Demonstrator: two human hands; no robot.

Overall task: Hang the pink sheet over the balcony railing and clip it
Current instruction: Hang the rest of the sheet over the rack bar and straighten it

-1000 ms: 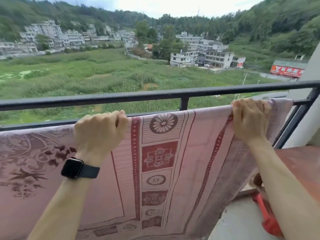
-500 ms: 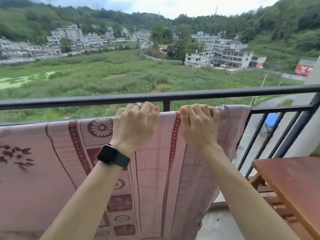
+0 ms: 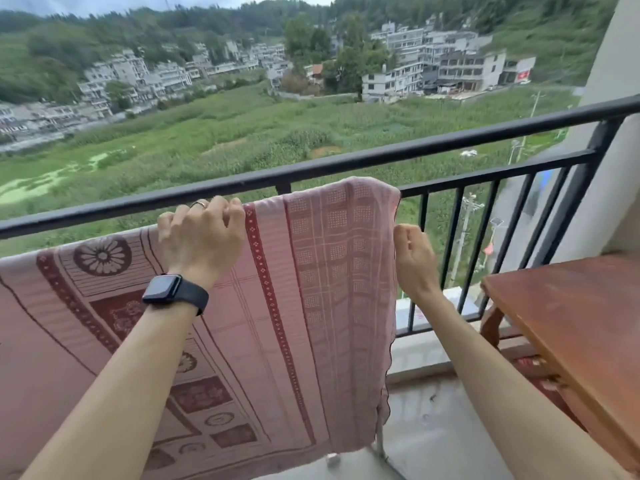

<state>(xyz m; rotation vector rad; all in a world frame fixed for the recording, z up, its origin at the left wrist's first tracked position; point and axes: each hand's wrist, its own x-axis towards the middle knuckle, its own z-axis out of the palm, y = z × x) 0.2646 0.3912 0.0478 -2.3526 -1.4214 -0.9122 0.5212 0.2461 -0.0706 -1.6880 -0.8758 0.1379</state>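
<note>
The pink patterned sheet (image 3: 311, 289) hangs over the lower bar of the black balcony railing (image 3: 433, 152), its right edge falling straight down. My left hand (image 3: 201, 237), with a dark watch on the wrist, grips the sheet's top fold on the bar. My right hand (image 3: 412, 258) is lower, at the sheet's right edge, with curled fingers whose tips pinch the hem. No clip is in view.
A brown wooden table (image 3: 571, 323) stands close at the right, with something red beneath it. A pale wall pillar (image 3: 616, 150) closes the railing's right end. Bare upright bars (image 3: 481, 244) lie between sheet and pillar. Grey balcony floor (image 3: 433, 427) is below.
My view swung right, so the sheet's right edge now shows. My right hand came off the top fold and dropped to the side hem. My left hand kept its hold on top.
</note>
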